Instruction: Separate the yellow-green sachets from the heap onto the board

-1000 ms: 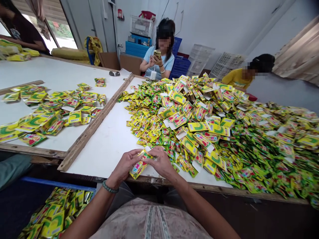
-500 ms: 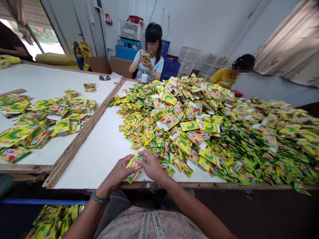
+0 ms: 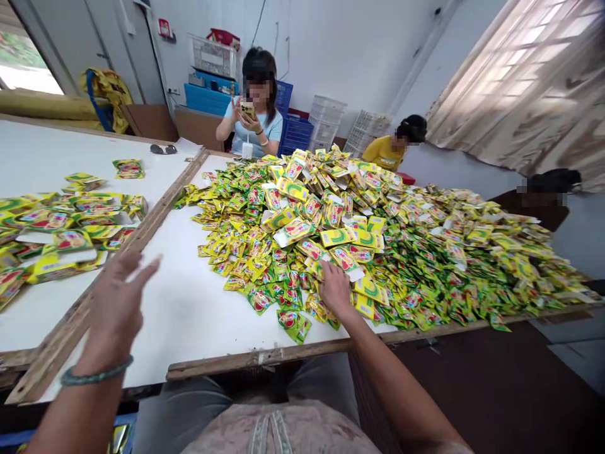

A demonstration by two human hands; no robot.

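Two-handed work at a white tabletop (image 3: 184, 318) loaded with printed packets. Lower left of the frame: the left hand (image 3: 116, 302), blurred, appears over the wooden strip (image 3: 172, 195) that runs obliquely across the surface; its grip is spread, thumb and fingers apart. A green bracelet (image 3: 97, 376) encircles the wrist. Centre: the right hand (image 3: 336, 287) reaches into the near side of the heap, fingers bent down against the yellow cartons (image 3: 333, 236); whether its grip pinches one cannot be told, the fingertips being hidden. The cartons, several with white flaps standing out, form the crest of the heap from the centre towards the right edge. Small green and yellow sachets (image 3: 259, 297) spread along its near and left sides. Left edge: a second group of cartons (image 3: 70, 243) lies beyond the strip, with sunglasses (image 3: 163, 149) farther back. Upper centre: a seated person in light blue (image 3: 262, 135) holds a phone (image 3: 248, 110). Upper right: a person in yellow (image 3: 380, 151) sits behind the heap.
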